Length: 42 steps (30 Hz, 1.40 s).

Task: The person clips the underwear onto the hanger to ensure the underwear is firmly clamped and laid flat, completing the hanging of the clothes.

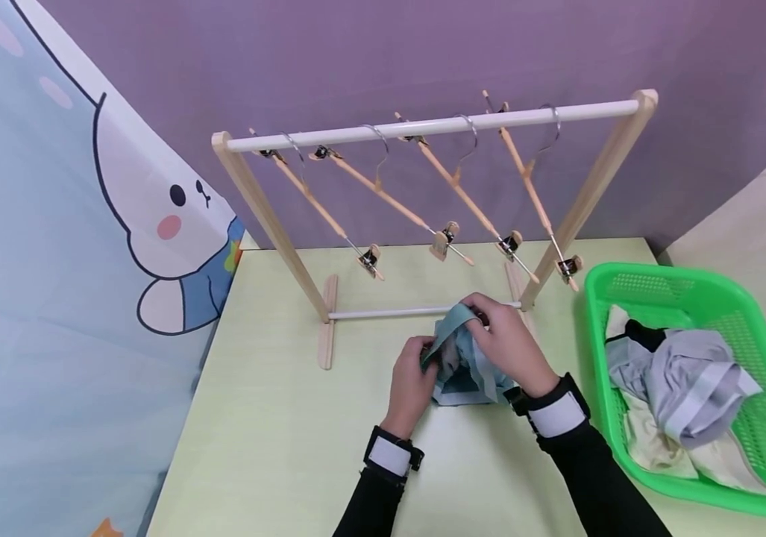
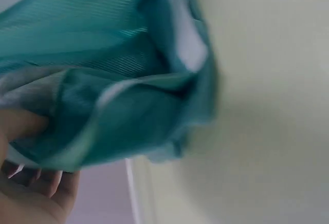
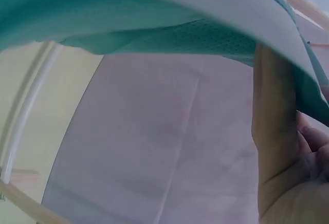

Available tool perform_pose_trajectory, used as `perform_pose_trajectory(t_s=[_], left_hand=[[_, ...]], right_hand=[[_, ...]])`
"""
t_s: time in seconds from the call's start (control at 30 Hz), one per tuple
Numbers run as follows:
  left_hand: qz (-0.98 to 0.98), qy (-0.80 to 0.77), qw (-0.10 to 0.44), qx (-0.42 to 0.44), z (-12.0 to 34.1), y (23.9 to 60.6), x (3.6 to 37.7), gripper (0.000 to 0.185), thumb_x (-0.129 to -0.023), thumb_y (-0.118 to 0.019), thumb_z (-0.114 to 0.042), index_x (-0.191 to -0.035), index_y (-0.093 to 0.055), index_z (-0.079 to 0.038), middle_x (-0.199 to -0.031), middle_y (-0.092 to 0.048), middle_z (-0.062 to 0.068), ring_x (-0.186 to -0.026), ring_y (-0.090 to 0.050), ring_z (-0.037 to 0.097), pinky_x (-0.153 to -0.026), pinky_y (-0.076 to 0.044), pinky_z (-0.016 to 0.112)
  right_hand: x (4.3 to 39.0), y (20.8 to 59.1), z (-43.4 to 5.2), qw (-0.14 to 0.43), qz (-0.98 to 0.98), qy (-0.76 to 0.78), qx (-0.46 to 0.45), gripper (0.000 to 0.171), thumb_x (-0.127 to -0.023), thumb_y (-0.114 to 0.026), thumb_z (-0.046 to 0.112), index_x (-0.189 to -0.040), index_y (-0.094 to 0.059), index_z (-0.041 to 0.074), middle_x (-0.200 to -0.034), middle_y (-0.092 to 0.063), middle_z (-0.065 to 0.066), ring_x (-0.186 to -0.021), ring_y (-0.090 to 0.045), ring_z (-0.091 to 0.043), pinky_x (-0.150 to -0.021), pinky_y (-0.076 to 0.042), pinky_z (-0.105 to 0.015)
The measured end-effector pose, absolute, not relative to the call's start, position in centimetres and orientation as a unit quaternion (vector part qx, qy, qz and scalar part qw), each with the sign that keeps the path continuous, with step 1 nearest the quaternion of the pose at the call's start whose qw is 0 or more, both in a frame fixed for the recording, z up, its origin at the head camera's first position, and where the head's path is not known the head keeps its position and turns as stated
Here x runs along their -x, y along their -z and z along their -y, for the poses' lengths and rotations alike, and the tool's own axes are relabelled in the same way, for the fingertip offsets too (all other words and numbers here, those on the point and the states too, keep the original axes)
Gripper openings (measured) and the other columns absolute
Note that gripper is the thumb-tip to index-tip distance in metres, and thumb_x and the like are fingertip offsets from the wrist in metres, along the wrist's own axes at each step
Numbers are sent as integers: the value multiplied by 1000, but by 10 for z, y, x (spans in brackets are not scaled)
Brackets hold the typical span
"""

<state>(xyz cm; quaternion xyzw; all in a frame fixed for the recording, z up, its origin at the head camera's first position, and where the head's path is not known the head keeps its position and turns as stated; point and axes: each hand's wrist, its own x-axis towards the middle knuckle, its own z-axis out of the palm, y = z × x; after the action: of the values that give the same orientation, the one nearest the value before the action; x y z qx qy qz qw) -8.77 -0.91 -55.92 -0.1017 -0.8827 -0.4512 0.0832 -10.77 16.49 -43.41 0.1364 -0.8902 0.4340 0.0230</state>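
Note:
Between both hands, above the table's middle, hangs a bunched teal garment (image 1: pixel 466 365) with a paler band and grey cloth showing inside. My left hand (image 1: pixel 414 379) pinches its edge at the left; in the left wrist view the thumb lies over the cloth (image 2: pixel 128 116) and the fingers are underneath. At the upper right my right hand (image 1: pixel 506 339) grips the raised band. The right wrist view shows the band (image 3: pixel 205 5) stretched over that hand (image 3: pixel 282 147), with part of the fingers hidden by fabric.
A wooden rack with a white rail (image 1: pixel 436 127) stands behind the hands. Several clip hangers (image 1: pixel 383 190) hang from it. To the right, a green plastic basket (image 1: pixel 758 321) holds a grey garment (image 1: pixel 685 380) and cream cloth (image 1: pixel 658 440). The rack's low bar (image 1: pixel 389 313) is just beyond the hands.

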Motion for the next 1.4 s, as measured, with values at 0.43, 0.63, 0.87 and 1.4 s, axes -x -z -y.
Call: perform_pose_trajectory(t_s=[0.43,0.63,0.87,1.4], left_hand=[[899,424,50,94,43,580,80,45,-83,-57,19,-120,-60,-5,-117,-61,9,-112,-62,24,-95,-53,39],[903,414,44,105,73,573,86,43,-84,-55,19,-118,-62,-7,-116,-63,9,-111,-63,24,-93,-53,40],[876,461,42,133,121,550,95,45,-89,-48,18,-114,-71,-11,-113,-70,6,-110,-65,23,-92,-53,42],[866,481,18,135,167,471,116,23,-88,-65,5,-101,-77,-9,-103,-72,6,-93,-66,21,-72,-57,25]], right_hand=[[107,445,-198,51,909,-400,-105,24,-103,-44,6,-119,-62,1,-99,-67,-15,-70,-54,-22,-68,-46,-37],[107,448,-223,98,913,-387,-83,22,-98,-48,-1,-113,-63,-1,-98,-67,-19,-74,-56,-26,-65,-44,-35],[101,447,-259,92,920,-372,-79,33,-88,-53,-12,-117,-63,1,-90,-61,-16,-72,-53,-25,-57,-41,-27],[89,436,-294,15,904,-424,-55,26,-93,-61,-1,-116,-69,6,-92,-71,-18,-54,-62,-10,-45,-46,-26]])
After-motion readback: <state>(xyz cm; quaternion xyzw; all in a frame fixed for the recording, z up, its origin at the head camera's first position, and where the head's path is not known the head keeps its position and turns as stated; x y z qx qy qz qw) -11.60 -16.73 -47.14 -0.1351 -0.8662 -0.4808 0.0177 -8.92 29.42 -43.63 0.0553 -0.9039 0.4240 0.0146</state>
